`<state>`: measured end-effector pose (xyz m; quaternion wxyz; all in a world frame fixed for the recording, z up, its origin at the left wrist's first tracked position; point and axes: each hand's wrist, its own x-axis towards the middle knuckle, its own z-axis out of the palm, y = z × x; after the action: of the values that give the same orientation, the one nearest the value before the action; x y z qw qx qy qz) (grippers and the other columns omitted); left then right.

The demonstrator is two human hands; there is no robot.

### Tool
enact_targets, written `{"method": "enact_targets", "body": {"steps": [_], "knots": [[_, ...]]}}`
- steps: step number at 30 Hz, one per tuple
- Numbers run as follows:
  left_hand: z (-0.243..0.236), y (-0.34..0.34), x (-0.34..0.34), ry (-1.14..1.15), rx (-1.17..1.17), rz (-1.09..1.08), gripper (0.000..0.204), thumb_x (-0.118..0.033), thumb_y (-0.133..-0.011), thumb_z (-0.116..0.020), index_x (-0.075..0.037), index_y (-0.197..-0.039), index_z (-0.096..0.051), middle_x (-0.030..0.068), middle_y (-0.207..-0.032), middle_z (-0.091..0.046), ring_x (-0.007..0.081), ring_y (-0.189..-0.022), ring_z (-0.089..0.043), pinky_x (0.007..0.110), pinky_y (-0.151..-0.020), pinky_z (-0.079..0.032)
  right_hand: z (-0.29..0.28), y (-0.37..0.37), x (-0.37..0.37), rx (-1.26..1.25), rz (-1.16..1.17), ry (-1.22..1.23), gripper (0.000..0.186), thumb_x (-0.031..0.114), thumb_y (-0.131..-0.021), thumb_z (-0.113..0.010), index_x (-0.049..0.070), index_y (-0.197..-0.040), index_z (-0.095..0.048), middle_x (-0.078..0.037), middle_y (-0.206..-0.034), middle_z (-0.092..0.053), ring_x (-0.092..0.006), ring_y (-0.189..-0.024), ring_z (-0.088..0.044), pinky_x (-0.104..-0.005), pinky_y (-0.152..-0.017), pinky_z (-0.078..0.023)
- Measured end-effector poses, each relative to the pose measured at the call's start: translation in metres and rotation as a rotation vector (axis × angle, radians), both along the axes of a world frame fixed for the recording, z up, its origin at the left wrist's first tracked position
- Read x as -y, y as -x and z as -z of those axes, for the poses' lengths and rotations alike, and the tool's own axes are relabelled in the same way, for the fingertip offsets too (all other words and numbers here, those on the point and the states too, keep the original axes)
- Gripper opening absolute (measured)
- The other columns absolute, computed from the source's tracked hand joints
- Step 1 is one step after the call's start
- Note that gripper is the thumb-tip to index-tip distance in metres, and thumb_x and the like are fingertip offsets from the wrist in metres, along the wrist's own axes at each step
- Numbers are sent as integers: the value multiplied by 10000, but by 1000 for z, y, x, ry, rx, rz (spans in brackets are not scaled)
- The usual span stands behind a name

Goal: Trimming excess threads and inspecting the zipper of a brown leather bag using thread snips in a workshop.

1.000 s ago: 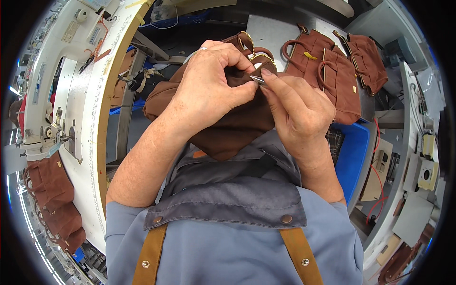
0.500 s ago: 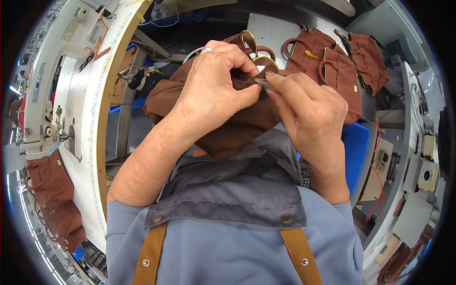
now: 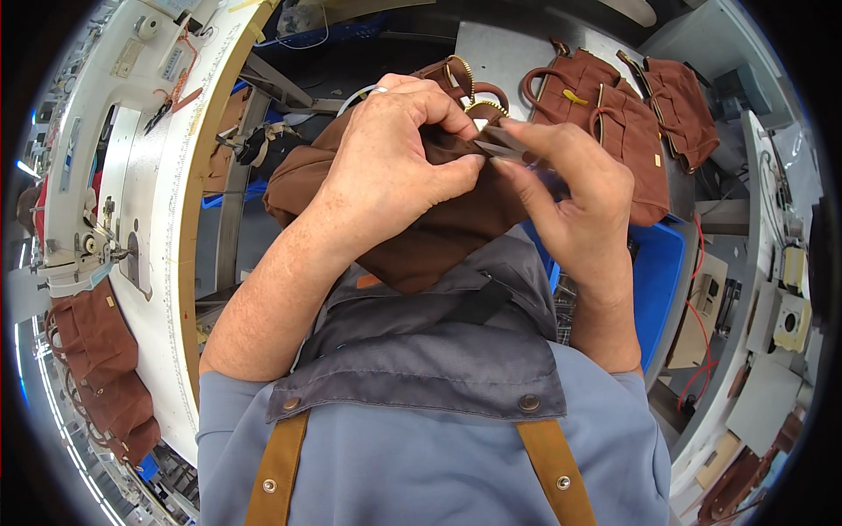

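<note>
Grip of the left hand [image 3: 390, 145] closes thumb and fingertips on a gathered part of a brown fabric bag [image 3: 430, 241]; one finger wears a ring [image 3: 380, 88]. Opposite it, the grip of the right hand [image 3: 586, 180] is narrowly parted, thumb and forefinger either side of a slender metal tool [image 3: 502, 151] whose tip points toward the left thumb; the tool is blurred, so its exact kind cannot be told. Just beyond the fingers, a gold-toothed zipper [image 3: 472, 83] curves along the bag's opening, near a small white patch [image 3: 480, 124]. The bag lies in front of the body, its lower edge over a dark grey apron [image 3: 421, 364]. Farther out, at upper right, reddish-brown handled bags [image 3: 627, 158] rest on a metal bench [image 3: 491, 53], a yellow piece [image 3: 574, 96] on one of them; a blue bin [image 3: 662, 263] sits below. At left, a white sewing machine [image 3: 83, 158] stands on a white bench [image 3: 158, 342], more reddish-brown bags [image 3: 101, 351] at its near side.
</note>
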<state>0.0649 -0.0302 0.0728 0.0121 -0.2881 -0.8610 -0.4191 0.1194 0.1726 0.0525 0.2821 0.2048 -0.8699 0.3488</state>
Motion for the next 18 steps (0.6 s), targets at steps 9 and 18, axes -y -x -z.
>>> {"method": "enact_targets", "body": {"steps": [9, 18], "knots": [[-4, 3, 3, -30, 81, 40, 201, -123, -732, -779, -16, -866, -673, 44, -944, -663, 194, -1030, -576, 337, -960, -439, 3, 0, -1, 14, -14, 89, 298, 121, -805, -815, 56, -1084, -732, -75, -872, -718, -199, -728, -710, -307, -615, -537], [-8, 9, 10, -43, 155, 154, 200, -78, -768, -736, 4, -942, -678, 43, -981, -664, 186, -1046, -573, 326, -978, -430, 3, -2, 1, 22, -14, 123, 294, 112, -808, -812, 44, -1083, -732, -88, -879, -717, -201, -722, -706, -304, -617, -537]]}}
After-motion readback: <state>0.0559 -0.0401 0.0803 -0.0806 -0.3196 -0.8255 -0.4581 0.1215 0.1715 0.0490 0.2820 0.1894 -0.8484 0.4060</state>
